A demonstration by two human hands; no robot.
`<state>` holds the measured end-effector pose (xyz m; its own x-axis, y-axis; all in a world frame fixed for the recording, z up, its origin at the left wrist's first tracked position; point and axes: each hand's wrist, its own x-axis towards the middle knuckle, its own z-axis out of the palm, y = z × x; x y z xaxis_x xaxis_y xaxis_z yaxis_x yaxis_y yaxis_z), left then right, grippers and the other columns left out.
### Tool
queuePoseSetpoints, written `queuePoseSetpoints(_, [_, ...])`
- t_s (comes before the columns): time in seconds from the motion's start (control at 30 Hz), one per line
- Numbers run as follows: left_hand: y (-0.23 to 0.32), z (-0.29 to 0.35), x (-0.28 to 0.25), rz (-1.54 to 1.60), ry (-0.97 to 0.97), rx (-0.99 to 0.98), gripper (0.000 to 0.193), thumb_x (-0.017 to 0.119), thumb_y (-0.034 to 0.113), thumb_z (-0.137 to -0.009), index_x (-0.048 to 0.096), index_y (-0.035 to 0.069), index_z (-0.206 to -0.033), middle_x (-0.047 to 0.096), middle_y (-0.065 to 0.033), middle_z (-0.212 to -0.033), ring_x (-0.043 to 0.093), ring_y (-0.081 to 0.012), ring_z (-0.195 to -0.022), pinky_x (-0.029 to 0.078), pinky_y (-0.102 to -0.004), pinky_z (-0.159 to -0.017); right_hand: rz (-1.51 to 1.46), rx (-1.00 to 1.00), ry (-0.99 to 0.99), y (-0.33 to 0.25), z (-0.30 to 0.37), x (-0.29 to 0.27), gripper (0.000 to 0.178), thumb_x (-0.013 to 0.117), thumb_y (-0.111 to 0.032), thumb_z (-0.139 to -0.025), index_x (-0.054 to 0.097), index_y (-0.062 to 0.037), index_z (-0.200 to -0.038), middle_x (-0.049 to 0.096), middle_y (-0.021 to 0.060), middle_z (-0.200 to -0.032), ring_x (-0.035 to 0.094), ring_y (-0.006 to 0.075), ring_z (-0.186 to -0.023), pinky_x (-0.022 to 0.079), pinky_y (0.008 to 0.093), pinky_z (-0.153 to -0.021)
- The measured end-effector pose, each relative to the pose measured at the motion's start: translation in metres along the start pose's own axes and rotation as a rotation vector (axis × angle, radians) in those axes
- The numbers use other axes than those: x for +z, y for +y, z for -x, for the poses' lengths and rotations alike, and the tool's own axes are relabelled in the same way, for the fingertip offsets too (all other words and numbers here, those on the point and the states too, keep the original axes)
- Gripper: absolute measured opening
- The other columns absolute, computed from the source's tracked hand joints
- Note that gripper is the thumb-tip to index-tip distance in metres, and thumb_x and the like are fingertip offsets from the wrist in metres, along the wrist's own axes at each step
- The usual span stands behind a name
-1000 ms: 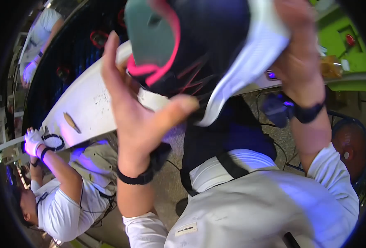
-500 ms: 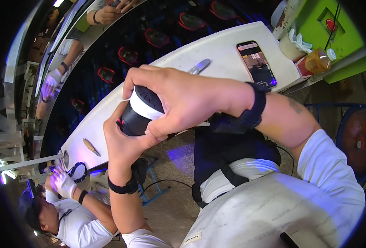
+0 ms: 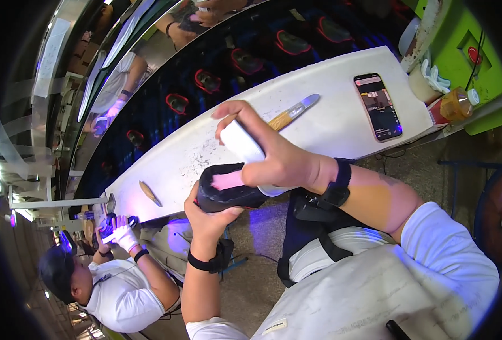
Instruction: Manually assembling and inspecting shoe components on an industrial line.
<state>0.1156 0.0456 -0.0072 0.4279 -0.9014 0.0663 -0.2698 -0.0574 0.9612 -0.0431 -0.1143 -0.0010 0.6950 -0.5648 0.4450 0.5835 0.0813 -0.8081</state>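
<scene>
- The step in hand, I judge, is working a white piece (image 3: 243, 143) against a dark shoe upper (image 3: 231, 199) with pink inside its opening; whether they touch, I cannot tell.
- The shoe upper sits near the middle of the view, above the near edge of the table, clasped between the left hand's (image 3: 206, 218) thumb and fingers.
- The right hand (image 3: 279, 160) grasps the white piece, at 12 o'clock from the upper.
- The next move, I'd say, calls for a firm left hold and careful lining-up.
- On the speckled white table (image 3: 330, 85): a tan-handled tool (image 3: 290, 116) at 1 o'clock, a phone (image 3: 378, 107) at 2, a small tan tool (image 3: 149, 194) at 9.
- Beyond, from 11 to 1, red-rimmed shapes (image 3: 207, 81) line a dark bed (image 3: 191, 59).
- A co-worker (image 3: 123, 289) bends at 8 o'clock; an amber bottle (image 3: 453, 106) stands by a green panel (image 3: 497, 73) at 2.
</scene>
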Motion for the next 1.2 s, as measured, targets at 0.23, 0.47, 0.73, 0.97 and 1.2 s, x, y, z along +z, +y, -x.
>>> queuePoseSetpoints(0.23, [0.080, -0.043, 0.040, -0.646, -0.114, 0.305, 0.058, 0.091, 0.027, -0.054, 0.065, -0.003, -0.096, 0.069, -0.0147, -0.077, 0.071, -0.0217, -0.072, 0.056, -0.0326, -0.070, 0.329, 0.073, -0.214, -0.039, -0.005, -0.024, 0.086, 0.062, -0.006, -0.063, 0.031, -0.0072, -0.143, 0.045, 0.0072, -0.116, 0.048, 0.0170, -0.110, 0.038, 0.0290, -0.099])
queuePoseSetpoints(0.47, [0.107, -0.082, 0.079, -0.897, -0.172, 0.502, 0.065, 0.096, 0.038, -0.052, 0.066, -0.004, -0.091, 0.068, -0.0117, -0.069, 0.069, -0.0206, -0.062, 0.054, -0.0314, -0.062, 0.241, -0.079, -0.079, -0.040, -0.016, -0.070, 0.019, 0.049, -0.009, -0.097, 0.060, 0.0013, -0.110, 0.062, 0.0148, -0.108, 0.058, 0.0188, -0.094, 0.047, 0.0296, -0.089])
queuePoseSetpoints(0.73, [0.079, -0.073, 0.066, -0.609, -0.130, 0.499, 0.082, 0.083, 0.070, -0.062, 0.064, -0.004, -0.092, 0.064, -0.0121, -0.066, 0.067, -0.0231, -0.060, 0.053, -0.0320, -0.060, 0.153, -0.091, 0.000, -0.032, -0.002, -0.055, 0.055, 0.060, -0.031, -0.091, 0.049, -0.0030, -0.137, 0.060, 0.0197, -0.120, 0.063, 0.0275, -0.104, 0.050, 0.0362, -0.091])
queuePoseSetpoints(0.97, [0.030, 0.014, 0.026, -0.193, 0.036, 0.395, 0.090, 0.057, 0.077, -0.083, 0.053, 0.001, -0.131, 0.043, -0.0313, -0.143, 0.048, -0.0373, -0.131, 0.039, -0.0453, -0.108, 1.001, -0.272, -0.009, 0.005, 0.077, -0.053, 0.087, 0.088, -0.036, -0.059, 0.055, -0.0088, -0.135, 0.062, 0.0132, -0.111, 0.061, 0.0339, -0.095, 0.048, 0.0425, -0.082])
queuePoseSetpoints(1.2, [0.014, 0.061, -0.004, -0.799, -0.002, 0.222, 0.096, 0.083, 0.067, -0.057, 0.061, 0.002, -0.123, 0.044, -0.0306, -0.142, 0.047, -0.0406, -0.132, 0.033, -0.0487, -0.111, 1.064, -0.078, -0.098, 0.041, 0.094, -0.031, 0.082, 0.087, -0.041, -0.059, 0.059, -0.0101, -0.130, 0.062, 0.0094, -0.102, 0.063, 0.0301, -0.090, 0.049, 0.0412, -0.079])
